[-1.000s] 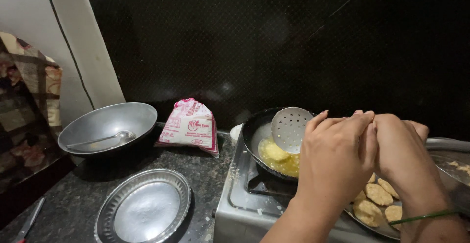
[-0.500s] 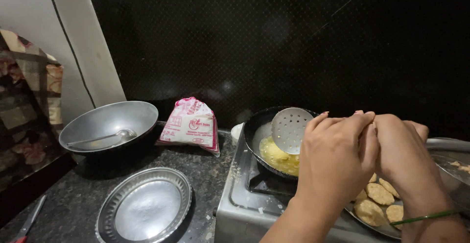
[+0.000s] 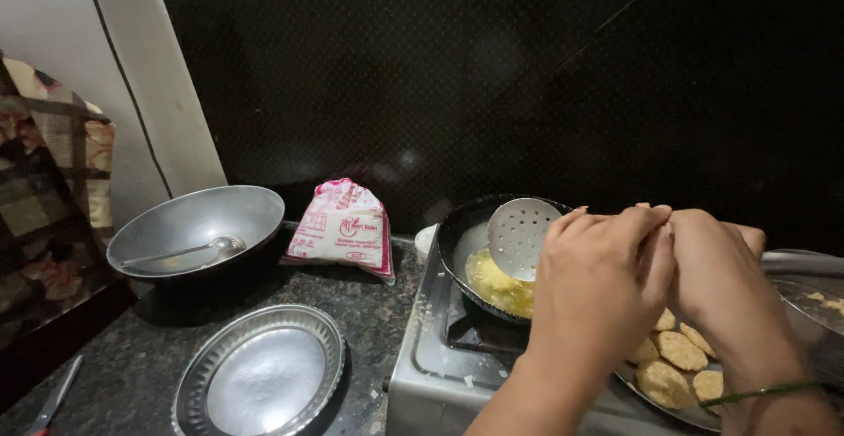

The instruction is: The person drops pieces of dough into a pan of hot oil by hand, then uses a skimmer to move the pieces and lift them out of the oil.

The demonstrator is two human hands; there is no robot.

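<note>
1. Pressing together above the stove [image 3: 440, 374]: left hand [image 3: 598, 287] and right hand [image 3: 716, 282], fingers curled narrow and touching; cannot tell what is between them.
2. Lying just below the hands: flat breaded patties [image 3: 677, 352] on a metal plate [image 3: 646, 392].
3. Sitting just left of the left hand: dark frying pan [image 3: 457, 234] holding yellow oil and a perforated skimmer [image 3: 520, 236].
4. Resting well apart at left: big steel bowl [image 3: 198, 225] with 1 spoon [image 3: 189, 253], pink pouch [image 3: 343, 225], round steel plate [image 3: 259, 379].

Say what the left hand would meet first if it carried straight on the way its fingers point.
The left hand points right, fingertips already against the right hand, so it would likely press into that hand first, above the plate of patties.
</note>
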